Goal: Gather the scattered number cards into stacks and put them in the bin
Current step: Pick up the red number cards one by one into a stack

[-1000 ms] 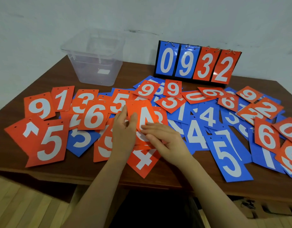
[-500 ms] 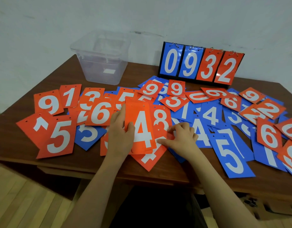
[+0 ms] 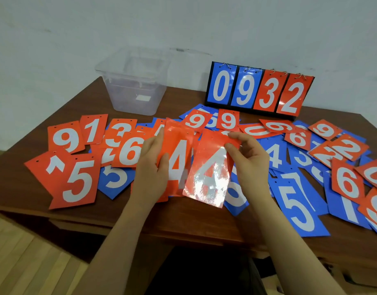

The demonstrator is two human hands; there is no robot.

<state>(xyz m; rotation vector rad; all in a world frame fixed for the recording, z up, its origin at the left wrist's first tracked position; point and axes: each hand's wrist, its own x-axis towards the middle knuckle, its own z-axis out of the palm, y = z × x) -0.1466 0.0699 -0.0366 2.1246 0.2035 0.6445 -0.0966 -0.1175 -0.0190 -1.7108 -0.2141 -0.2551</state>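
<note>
Head view gives me the whole worktop from above, and most of it beyond my hands is covered by scattered red and blue number cards, many overlapping. The clear bin stands well beyond my left hand, near the far edge, with nothing visible in it as far as I can tell through the plastic. A flip scoreboard reading 0932 stands beyond my right hand.

My left hand is wrapped round a small red stack with a 4 on top, thumb across its face, fingers behind. My right hand pinches the top edge of a single red 4 card, which hangs tilted just beside the stack and overlaps its right edge.

Biggest risk, in my judgement: these cards look glossy, so a stack held only by one side could fan out or spill when I carry it over the spread toward the bin. Next, the loose card is held by one corner region alone; if it meets the stack skewed it may slide off, or push the top cards askew. Smaller still: cards beneath my wrists could be dragged or knocked off the near edge, where a blue 5 already lies close to the lip.
</note>
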